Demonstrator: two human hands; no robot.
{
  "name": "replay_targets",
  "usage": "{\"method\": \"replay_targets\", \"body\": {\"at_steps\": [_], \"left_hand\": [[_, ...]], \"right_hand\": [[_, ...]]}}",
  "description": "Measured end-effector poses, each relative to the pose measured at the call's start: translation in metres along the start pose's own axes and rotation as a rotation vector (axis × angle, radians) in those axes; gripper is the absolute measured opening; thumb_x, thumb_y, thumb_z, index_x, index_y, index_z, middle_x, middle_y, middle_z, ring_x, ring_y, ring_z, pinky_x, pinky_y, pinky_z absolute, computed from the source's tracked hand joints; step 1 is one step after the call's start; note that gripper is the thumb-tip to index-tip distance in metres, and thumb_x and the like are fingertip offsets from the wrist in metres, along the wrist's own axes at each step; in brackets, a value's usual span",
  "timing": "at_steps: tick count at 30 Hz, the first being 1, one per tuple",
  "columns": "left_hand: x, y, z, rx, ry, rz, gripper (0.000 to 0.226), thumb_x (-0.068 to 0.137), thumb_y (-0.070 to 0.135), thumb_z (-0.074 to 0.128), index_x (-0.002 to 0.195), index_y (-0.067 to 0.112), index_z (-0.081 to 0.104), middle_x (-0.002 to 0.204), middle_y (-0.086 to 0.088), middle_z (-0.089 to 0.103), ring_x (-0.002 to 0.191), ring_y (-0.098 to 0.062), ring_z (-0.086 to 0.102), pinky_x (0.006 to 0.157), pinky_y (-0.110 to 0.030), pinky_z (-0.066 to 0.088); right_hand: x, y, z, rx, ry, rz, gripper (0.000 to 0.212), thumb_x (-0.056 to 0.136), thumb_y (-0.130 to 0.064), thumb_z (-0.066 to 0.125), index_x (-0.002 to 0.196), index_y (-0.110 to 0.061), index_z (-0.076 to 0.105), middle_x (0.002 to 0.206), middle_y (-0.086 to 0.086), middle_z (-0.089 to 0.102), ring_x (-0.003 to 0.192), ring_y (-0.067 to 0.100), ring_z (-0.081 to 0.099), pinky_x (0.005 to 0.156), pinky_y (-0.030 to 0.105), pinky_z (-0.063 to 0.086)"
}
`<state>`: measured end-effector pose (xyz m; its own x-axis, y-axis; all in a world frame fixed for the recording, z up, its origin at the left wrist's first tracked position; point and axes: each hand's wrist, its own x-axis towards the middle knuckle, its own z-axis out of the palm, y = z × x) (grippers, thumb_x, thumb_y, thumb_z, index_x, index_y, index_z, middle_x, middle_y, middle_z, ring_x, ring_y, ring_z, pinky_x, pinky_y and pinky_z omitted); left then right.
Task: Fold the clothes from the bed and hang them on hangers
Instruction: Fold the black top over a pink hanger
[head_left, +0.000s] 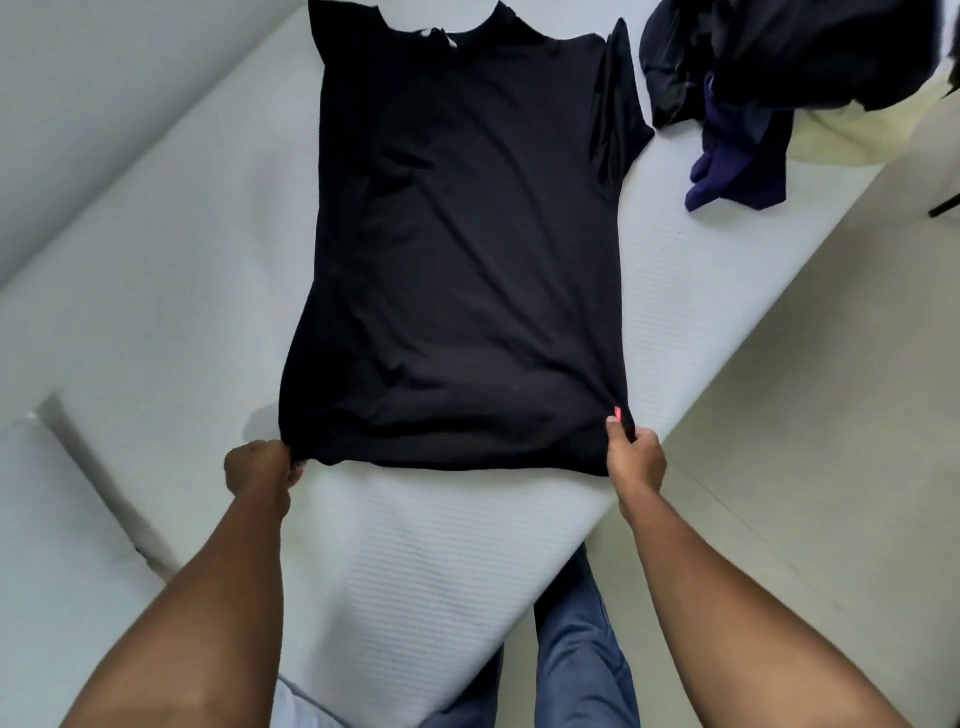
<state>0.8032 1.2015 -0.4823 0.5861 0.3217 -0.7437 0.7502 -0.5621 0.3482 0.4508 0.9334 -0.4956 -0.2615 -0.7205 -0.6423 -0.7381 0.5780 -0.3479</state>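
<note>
A black T-shirt (457, 249) lies spread flat on the white bed (208, 291), collar at the far end and hem toward me. My left hand (262, 467) grips the hem's left corner. My right hand (636, 454) pinches the hem's right corner, just below a small red tag (617, 413). The right sleeve is spread out; the left sleeve is folded under or hidden. No hanger is in view.
A heap of dark clothes (779, 67), with a purple piece (732, 171) hanging out of it, lies at the bed's far right on a pale yellow cloth (841, 135). The bed's right edge meets a light floor (810, 395). My jeans-clad legs (576, 649) stand at the near corner.
</note>
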Motion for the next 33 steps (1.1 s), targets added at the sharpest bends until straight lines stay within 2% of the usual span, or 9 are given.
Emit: {"method": "replay_targets", "body": {"at_steps": [3,7,10,13,16,21,24,28,33], "left_hand": [[-0.002,-0.013,0.005,-0.014,-0.139,0.018,0.021,0.085,0.006,0.081,0.082,0.005,0.060,0.074,-0.009,0.058,0.052,-0.019,0.053,0.045,-0.021,0.042],[-0.011,-0.022,0.009,0.152,0.066,-0.062,0.025,0.081,0.002,0.078,0.100,-0.006,0.064,0.079,-0.016,0.062,0.068,-0.033,0.067,0.081,-0.047,0.063],[-0.038,-0.011,0.014,0.470,0.147,-0.095,0.043,0.077,0.010,0.071,0.114,-0.007,0.060,0.110,-0.025,0.065,0.100,-0.041,0.066,0.095,-0.047,0.056],[-0.075,0.014,0.036,0.654,0.222,-0.029,0.066,0.076,0.019,0.074,0.132,-0.002,0.046,0.135,-0.025,0.048,0.123,-0.042,0.050,0.102,-0.046,0.043],[-0.104,0.049,0.069,0.746,0.119,0.153,0.074,0.079,0.028,0.073,0.141,0.001,0.043,0.143,-0.025,0.044,0.129,-0.044,0.046,0.106,-0.050,0.040],[-0.139,0.112,0.124,0.906,-0.206,0.549,0.056,0.088,0.036,0.062,0.139,0.016,0.054,0.140,-0.012,0.058,0.127,-0.034,0.057,0.103,-0.041,0.049],[-0.153,0.137,0.155,0.910,-0.406,0.669,0.054,0.094,0.038,0.062,0.145,0.022,0.054,0.144,-0.003,0.060,0.130,-0.024,0.058,0.105,-0.033,0.048],[-0.150,0.160,0.190,1.063,-0.491,0.760,0.065,0.099,0.037,0.058,0.159,0.028,0.035,0.168,-0.001,0.029,0.150,-0.024,0.037,0.118,-0.038,0.038],[-0.128,0.205,0.227,1.202,-0.470,0.791,0.072,0.101,0.037,0.056,0.164,0.033,0.021,0.173,0.001,0.012,0.153,-0.028,0.031,0.118,-0.043,0.038]], "right_hand": [[0.000,0.005,0.000,-0.092,-0.080,-0.062,0.034,0.089,-0.033,0.078,0.109,-0.013,0.060,0.100,0.003,0.066,0.091,0.026,0.062,0.081,0.037,0.052],[0.004,0.019,-0.003,-0.085,-0.084,0.022,0.012,0.084,-0.014,0.076,0.093,-0.007,0.073,0.086,0.014,0.074,0.076,0.035,0.073,0.070,0.043,0.063],[-0.006,0.011,-0.011,-0.235,-0.153,0.089,0.020,0.085,-0.016,0.075,0.095,-0.001,0.068,0.081,0.014,0.071,0.065,0.029,0.071,0.067,0.041,0.064],[-0.009,-0.013,-0.023,-0.457,-0.154,0.064,0.044,0.086,-0.034,0.078,0.116,-0.007,0.060,0.109,0.012,0.069,0.093,0.033,0.068,0.074,0.035,0.054],[-0.004,-0.048,-0.029,-0.454,-0.162,0.015,0.058,0.089,-0.037,0.072,0.131,-0.004,0.050,0.130,0.017,0.065,0.117,0.038,0.064,0.089,0.038,0.052],[0.026,-0.107,-0.037,-0.420,-0.286,-0.089,0.050,0.082,-0.040,0.066,0.120,-0.006,0.060,0.114,0.010,0.071,0.101,0.030,0.068,0.087,0.037,0.058],[0.039,-0.146,-0.040,-0.402,-0.333,-0.160,0.047,0.090,-0.039,0.067,0.126,-0.011,0.056,0.129,0.009,0.065,0.114,0.028,0.064,0.087,0.036,0.052],[0.064,-0.186,-0.033,-0.363,-0.368,-0.177,0.062,0.096,-0.036,0.067,0.148,-0.010,0.044,0.146,0.009,0.055,0.131,0.029,0.056,0.098,0.035,0.047],[0.106,-0.231,-0.020,-0.299,-0.309,-0.151,0.063,0.090,-0.038,0.069,0.143,-0.010,0.047,0.139,0.011,0.060,0.124,0.032,0.060,0.101,0.038,0.050]]}}
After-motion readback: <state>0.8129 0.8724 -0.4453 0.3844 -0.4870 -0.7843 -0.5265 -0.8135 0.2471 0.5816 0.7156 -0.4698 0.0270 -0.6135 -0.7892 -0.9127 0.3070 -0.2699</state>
